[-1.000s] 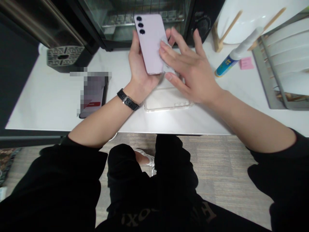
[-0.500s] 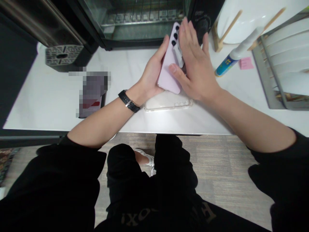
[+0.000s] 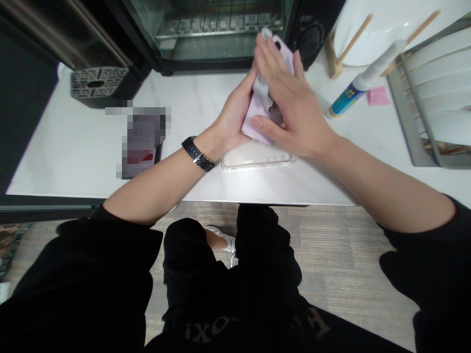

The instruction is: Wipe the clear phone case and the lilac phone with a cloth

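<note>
My left hand (image 3: 232, 115) grips a pale lilac phone (image 3: 254, 122) from the left side, back facing up and tilted toward the right. My right hand (image 3: 290, 105) lies flat over the phone's back with its fingers together, pressing a small grey-white wipe (image 3: 262, 93) against it. Most of the phone is hidden under that hand; only its lower left part and a top corner show. A clear phone case (image 3: 257, 159) lies flat on the white counter (image 3: 73, 147) just below both hands.
A second phone (image 3: 142, 144), blurred out, lies left on the counter. A black toaster oven (image 3: 221, 34) stands behind the hands, a black appliance (image 3: 95, 83) at far left. A spray bottle (image 3: 358, 83), pink sticky note (image 3: 376, 95) and dish rack (image 3: 434, 98) are right.
The phone has swung from upright toward the right. My right hand has slid up along its back with the wipe, now covering the camera lenses.
</note>
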### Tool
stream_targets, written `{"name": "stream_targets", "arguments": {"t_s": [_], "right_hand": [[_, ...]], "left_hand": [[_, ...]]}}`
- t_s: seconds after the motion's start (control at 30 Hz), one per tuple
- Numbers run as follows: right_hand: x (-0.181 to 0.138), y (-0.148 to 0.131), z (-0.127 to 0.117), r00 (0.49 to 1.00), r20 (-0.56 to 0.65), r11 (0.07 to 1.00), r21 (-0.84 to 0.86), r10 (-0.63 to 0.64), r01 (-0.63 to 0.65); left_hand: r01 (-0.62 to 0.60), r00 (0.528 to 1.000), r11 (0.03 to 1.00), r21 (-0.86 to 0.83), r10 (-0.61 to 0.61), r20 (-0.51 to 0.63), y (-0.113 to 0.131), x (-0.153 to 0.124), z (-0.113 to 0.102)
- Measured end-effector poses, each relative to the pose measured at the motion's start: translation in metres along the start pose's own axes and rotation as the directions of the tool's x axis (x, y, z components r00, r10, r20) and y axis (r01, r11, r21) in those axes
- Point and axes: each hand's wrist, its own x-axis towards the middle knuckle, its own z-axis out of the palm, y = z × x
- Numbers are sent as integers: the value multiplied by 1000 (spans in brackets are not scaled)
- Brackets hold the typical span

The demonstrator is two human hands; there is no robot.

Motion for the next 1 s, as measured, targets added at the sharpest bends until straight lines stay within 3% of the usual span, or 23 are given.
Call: {"name": "stream_targets", "arguments": {"t_s": [0.2,0.4,0.6,0.73,1.0], "right_hand": [[1,9,12,977,80,977,103,-198,189],[-2,9,11,939,120,937,181,-321,297],[1,10,4,979,105,983,80,-173,165],[2,13,5,996,27,997,15,-79,79],[0,18,9,997,-50,996,-55,62,-65]], "left_hand": [[-119,986,993,-9,117,-120,3,-3,-1],[-230,962,973,19,231,-144,19,-10,-5],[-327,932,943,-66,310,-186,23,-8,-4],[-409,903,910,-66,394,-170,18,-4,-5],[-278,960,959,64,280,-23,11,-2,-4]]}}
